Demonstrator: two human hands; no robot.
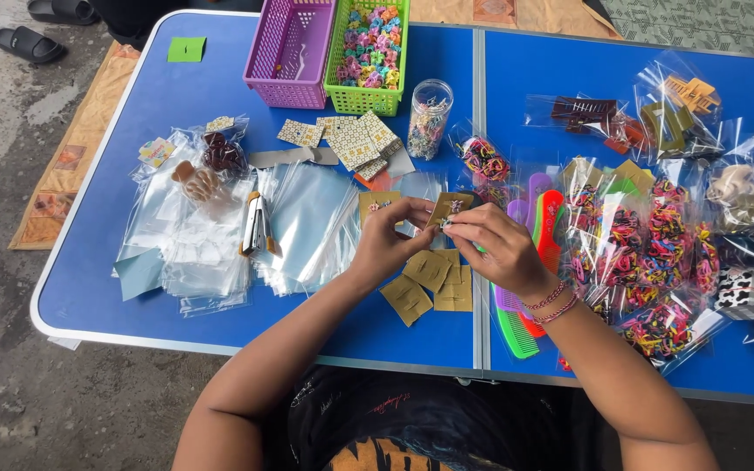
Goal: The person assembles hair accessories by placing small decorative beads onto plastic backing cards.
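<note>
My left hand (387,242) and my right hand (495,246) meet over the middle of the blue table (89,288). Together they pinch a small tan card (448,209) with a tiny clip on it. A second tan card (378,204) lies just left of my left fingers. Below my hands, several more tan cards (434,281) lie flat on the table. Left of my hands sits a spread of clear plastic sleeves (307,228), with a stapler (256,224) beside them.
A purple basket (290,52) and a green basket (368,54) of small coloured clips stand at the back. A clear jar (429,118), printed cards (355,139), combs (534,262) and several bags of hair ties (647,253) and claw clips (656,122) fill the right half.
</note>
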